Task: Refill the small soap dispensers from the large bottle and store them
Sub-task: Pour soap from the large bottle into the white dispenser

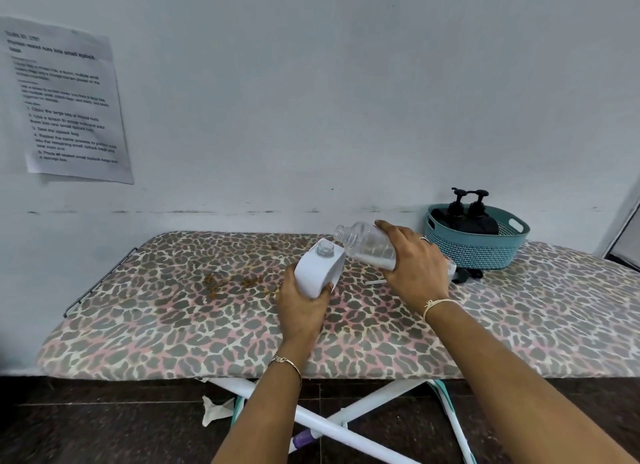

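Pouring setup: right hand (414,266) is wrapped over the clear large bottle (367,243), fingers clamped on its body; long axis lies nearly level, open mouth pointing left, away from the fingertips; liquid pooled low inside, not at the mouth. Left hand (302,307) grips the white dispenser (318,267) from below, fingers closed on its base, open neck (325,248) up and tilted; neck sits just left of and below the bottle mouth, not touching. Two black pump bottles (467,209) stand in the teal basket (479,252), beyond the right knuckles; likely next: tip further.
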### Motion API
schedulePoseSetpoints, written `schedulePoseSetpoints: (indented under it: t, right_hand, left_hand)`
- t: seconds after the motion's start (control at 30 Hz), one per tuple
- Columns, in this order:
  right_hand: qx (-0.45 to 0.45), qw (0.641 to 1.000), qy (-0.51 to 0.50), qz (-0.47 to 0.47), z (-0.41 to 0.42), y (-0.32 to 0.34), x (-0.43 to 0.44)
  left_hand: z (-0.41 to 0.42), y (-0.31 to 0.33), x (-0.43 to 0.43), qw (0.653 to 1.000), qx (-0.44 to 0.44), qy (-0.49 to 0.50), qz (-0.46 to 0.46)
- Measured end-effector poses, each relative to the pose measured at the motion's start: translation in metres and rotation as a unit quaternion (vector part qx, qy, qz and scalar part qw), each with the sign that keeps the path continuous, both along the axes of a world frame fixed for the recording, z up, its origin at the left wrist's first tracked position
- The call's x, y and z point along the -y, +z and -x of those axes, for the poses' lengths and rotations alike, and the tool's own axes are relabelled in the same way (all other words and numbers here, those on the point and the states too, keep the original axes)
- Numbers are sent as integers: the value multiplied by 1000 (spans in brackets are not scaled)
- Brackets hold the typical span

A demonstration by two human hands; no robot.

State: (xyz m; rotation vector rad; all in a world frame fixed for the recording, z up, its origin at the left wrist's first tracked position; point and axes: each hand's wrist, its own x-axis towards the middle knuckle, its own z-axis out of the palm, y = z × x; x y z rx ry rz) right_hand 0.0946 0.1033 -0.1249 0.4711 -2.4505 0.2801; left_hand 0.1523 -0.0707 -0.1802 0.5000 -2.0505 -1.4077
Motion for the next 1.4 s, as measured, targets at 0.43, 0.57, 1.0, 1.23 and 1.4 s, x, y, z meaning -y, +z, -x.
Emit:
schedulePoseSetpoints:
  t: [0.43,0.57,1.0,1.23,1.4]
  right_hand:
    - [8,996,-8,-87,-3,16,-3]
    - [11,995,-6,-96,-5,21,-3]
    - [21,988,-9,-152,-11,42,1]
    - [6,986,-11,-166,-14,49,4]
    - [2,984,-5,-181,-15,52,5]
  left_hand:
    - [-6,6,-2,1000,13,-17,-6]
    - [-6,6,-1,1000,11,-18,-2]
    - [-5,4,-1,1000,4,-14,3]
    - [-4,4,0,1000,7,-12,0]
    - [-4,4,0,1000,9,-12,2]
